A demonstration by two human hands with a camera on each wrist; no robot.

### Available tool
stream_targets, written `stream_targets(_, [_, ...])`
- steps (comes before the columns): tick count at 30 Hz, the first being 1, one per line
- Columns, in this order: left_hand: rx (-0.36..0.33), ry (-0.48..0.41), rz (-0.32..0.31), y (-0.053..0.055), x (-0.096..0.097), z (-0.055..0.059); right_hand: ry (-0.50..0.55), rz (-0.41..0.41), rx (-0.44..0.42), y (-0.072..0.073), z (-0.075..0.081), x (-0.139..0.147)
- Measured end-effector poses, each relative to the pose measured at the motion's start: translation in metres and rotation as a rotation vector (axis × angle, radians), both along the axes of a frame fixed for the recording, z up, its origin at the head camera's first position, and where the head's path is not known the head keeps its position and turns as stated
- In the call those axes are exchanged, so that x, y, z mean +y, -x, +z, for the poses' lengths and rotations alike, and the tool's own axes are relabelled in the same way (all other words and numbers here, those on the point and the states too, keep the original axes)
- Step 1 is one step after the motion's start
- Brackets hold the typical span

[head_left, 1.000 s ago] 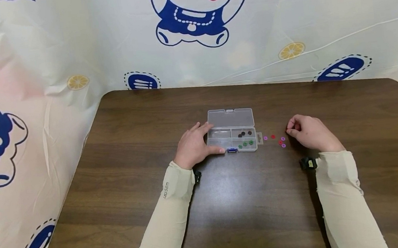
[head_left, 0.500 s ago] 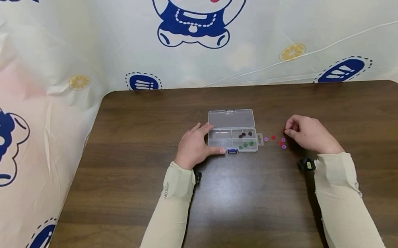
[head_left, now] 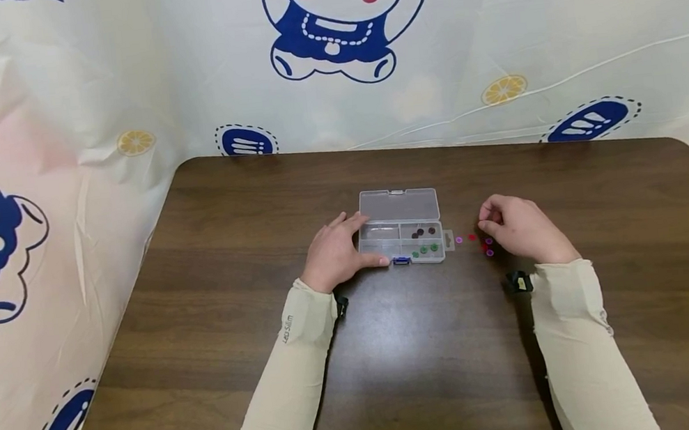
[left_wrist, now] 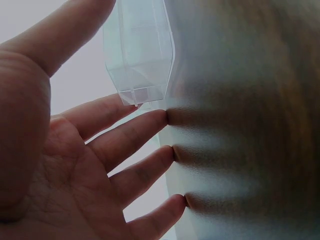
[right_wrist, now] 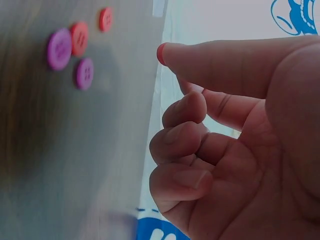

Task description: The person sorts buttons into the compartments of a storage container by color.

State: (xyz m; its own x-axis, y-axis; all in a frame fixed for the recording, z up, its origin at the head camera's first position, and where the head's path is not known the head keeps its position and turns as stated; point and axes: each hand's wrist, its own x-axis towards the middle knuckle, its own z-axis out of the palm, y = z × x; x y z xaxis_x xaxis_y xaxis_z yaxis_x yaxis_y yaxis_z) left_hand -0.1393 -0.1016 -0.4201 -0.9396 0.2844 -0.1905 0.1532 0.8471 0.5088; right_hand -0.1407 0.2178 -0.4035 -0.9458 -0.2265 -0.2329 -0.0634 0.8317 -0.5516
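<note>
A clear plastic compartment box (head_left: 379, 248) lies on the table with its lid (head_left: 398, 206) raised and laid back. Brown buttons (head_left: 420, 231) and green buttons (head_left: 424, 249) sit in its right-hand compartments. My left hand (head_left: 334, 252) holds the box's left end between thumb and index finger; its other fingertips touch the table. Farther right, my right hand (head_left: 519, 226) is above the table, pinching a red button (right_wrist: 161, 54) at the thumb tip, its other fingers curled. Beneath and beside it lie purple buttons (right_wrist: 60, 48) and red buttons (right_wrist: 79, 38).
A hanging tab (head_left: 449, 240) sticks out from the box's right side, with a loose purple button (head_left: 459, 239) next to it. The brown wooden table (head_left: 410, 362) meets a printed cloth (head_left: 446, 43) at the back and left.
My right hand has shifted left, over the loose buttons and closer to the box. The left hand and the box have stayed in place.
</note>
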Motion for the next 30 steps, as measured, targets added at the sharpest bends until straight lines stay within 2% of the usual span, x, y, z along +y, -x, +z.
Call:
stream_targets(11, [0.010,-0.006,-0.004,0.001,-0.001,-0.001,-0.002,0.027,0.029,0.003,0.002,-0.015])
stream_targets(21, [0.006,-0.001,-0.003,0.000,-0.001,0.001,0.008,0.027,0.011,0.003,0.004,-0.026])
stream_targets(30, [0.012,-0.005,-0.004,0.000,-0.001,0.001,0.004,0.055,0.060,0.003,0.005,-0.039])
